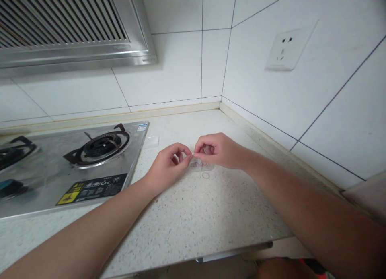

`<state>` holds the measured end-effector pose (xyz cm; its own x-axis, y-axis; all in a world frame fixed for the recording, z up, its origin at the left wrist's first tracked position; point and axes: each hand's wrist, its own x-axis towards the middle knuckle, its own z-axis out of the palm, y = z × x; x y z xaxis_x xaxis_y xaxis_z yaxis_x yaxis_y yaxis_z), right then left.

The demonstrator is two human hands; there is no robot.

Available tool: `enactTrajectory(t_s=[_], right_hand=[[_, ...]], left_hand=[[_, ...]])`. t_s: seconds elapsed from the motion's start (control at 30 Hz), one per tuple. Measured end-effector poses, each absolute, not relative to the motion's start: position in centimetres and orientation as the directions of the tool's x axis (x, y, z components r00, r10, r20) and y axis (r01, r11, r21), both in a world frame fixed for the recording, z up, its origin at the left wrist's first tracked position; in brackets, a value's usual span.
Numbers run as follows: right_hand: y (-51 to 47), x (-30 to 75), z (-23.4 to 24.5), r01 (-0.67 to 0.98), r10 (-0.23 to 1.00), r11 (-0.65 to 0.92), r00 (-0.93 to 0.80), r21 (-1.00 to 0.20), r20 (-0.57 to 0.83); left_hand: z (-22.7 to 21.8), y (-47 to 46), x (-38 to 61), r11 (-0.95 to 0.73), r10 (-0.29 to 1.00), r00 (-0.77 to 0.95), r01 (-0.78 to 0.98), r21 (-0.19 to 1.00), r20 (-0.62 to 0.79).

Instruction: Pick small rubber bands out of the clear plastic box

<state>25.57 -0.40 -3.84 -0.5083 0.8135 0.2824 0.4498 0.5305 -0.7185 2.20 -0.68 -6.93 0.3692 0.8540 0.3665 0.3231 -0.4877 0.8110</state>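
Note:
My left hand [171, 162] and my right hand [218, 150] meet over the countertop [193, 214], both closed in a pinch with thumb against forefinger. Their fingertips nearly touch, and a tiny pale bit shows between them, too small to name. Just beneath the fingers lies a small clear plastic bag [200, 166] with thin, dark reddish loops in or under it, partly hidden by my hands. A single thin ring [206, 175], like a small rubber band, lies flat on the speckled counter just in front of the bag.
To the left is a steel gas stove [96, 178] with a burner [104, 146]. A flat clear piece [151, 141] lies by its right edge. A range hood [129, 49] hangs above the stove. Tiled walls meet behind the counter; a socket [285, 47] is on the right one.

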Motion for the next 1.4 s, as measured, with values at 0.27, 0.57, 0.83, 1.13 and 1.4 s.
enactTrajectory(t_s=[0.27, 0.57, 0.83, 1.13, 1.4], right_hand=[[0.6, 26.3, -3.8, 0.426, 0.863, 0.468, -0.406, -0.774, 0.299], [1.5, 26.8, -4.2, 0.339, 0.897, 0.385, -0.355, -0.858, 0.262], [2.0, 27.2, -4.4, 0.356, 0.9, 0.388, -0.345, -0.85, 0.266], [2.8, 27.7, -5.0, 0.661, 0.949, 0.315, -0.222, -0.681, 0.223], [2.4, 27.6, -4.4, 0.789, 0.958, 0.285, -0.213, -0.544, 0.193]], left_hand=[[-6.7, -0.4, 1.6, -0.471, 0.855, 0.418, 0.371, 0.8, 0.309], [-6.5, -0.3, 1.4, -0.485, 0.836, 0.477, 0.409, 0.773, 0.272], [-6.7, -0.2, 1.0, -0.468, 0.847, 0.468, 0.433, 0.77, 0.251], [-6.6, -0.6, 0.8, -0.511, 0.81, 0.53, 0.425, 0.747, 0.252], [-6.8, -0.7, 0.9, -0.533, 0.785, 0.575, 0.438, 0.724, 0.23]])
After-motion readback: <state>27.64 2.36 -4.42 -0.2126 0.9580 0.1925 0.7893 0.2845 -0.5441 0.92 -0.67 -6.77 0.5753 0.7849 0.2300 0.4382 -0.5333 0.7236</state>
